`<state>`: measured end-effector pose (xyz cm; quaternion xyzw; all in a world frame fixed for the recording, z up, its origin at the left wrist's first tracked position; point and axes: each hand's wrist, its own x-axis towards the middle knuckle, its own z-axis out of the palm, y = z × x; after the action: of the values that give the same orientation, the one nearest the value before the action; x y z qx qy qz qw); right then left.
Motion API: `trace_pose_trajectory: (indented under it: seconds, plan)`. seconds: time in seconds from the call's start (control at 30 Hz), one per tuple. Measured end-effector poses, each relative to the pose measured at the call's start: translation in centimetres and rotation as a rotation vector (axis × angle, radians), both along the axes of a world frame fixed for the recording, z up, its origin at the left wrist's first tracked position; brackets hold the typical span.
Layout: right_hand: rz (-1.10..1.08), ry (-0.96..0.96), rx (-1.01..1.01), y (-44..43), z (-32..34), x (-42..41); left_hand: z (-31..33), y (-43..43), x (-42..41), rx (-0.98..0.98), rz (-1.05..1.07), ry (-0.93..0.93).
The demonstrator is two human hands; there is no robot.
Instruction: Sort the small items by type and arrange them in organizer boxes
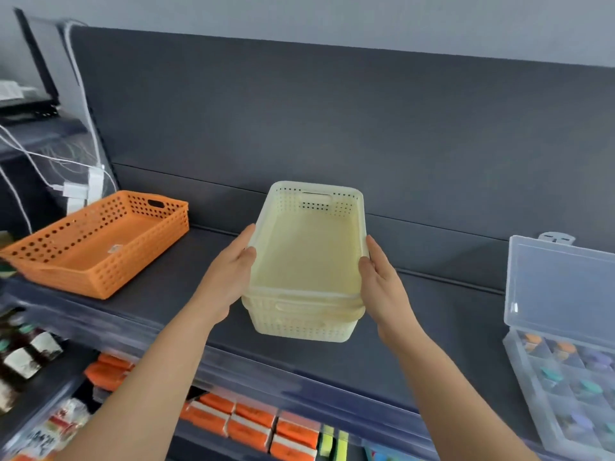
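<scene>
A stack of cream perforated baskets (307,261) sits in the middle of the dark shelf (159,294), its near end tilted toward me. My left hand (229,274) grips the stack's left rim with the thumb hooked over the edge. My right hand (382,281) grips the right rim the same way. The top basket is empty inside. An orange perforated basket stack (100,244) stands empty at the left of the same shelf. A clear compartment box (565,371) with its lid up holds small coloured items at the right.
White chargers and cables (80,188) hang behind the orange basket. On the lower shelf lie orange packets (253,424), yellow-green sponges (334,444) and small bottles (30,354) at the left. A dark back panel closes the shelf behind.
</scene>
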<state>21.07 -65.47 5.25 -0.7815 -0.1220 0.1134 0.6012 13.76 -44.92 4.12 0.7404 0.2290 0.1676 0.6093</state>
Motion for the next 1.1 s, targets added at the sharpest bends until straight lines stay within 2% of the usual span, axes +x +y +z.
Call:
trace_pose_trajectory:
  seconds: [0.37, 0.53, 0.73, 0.9, 1.03, 1.1]
  plan:
    - [-0.032, 0.068, -0.049, 19.0, -2.2, -3.7, -1.8, 20.0, -2.7, 0.076, -0.067, 0.079]
    - [-0.066, 0.076, -0.081, 22.8, -2.8, -4.8, -2.8, 24.3, -2.8, 0.071, -0.123, 0.100]
    - [-0.047, 0.054, -0.214, 24.4, -3.1, -5.2, -4.0, 25.7, -2.8, 0.103, -0.154, 0.110]
    - [0.007, 0.048, -0.257, 23.8, -3.5, -5.1, -3.3, 25.5, -3.1, 0.268, -0.182, 0.172]
    - [0.045, 0.051, -0.335, 21.4, -2.4, -4.3, -1.0, 25.1, -3.3, 0.594, -0.188, 0.344]
    - [0.040, -0.002, -0.391, 19.3, -0.3, -3.8, 1.1, 24.3, -3.5, 0.733, -0.133, 0.327]
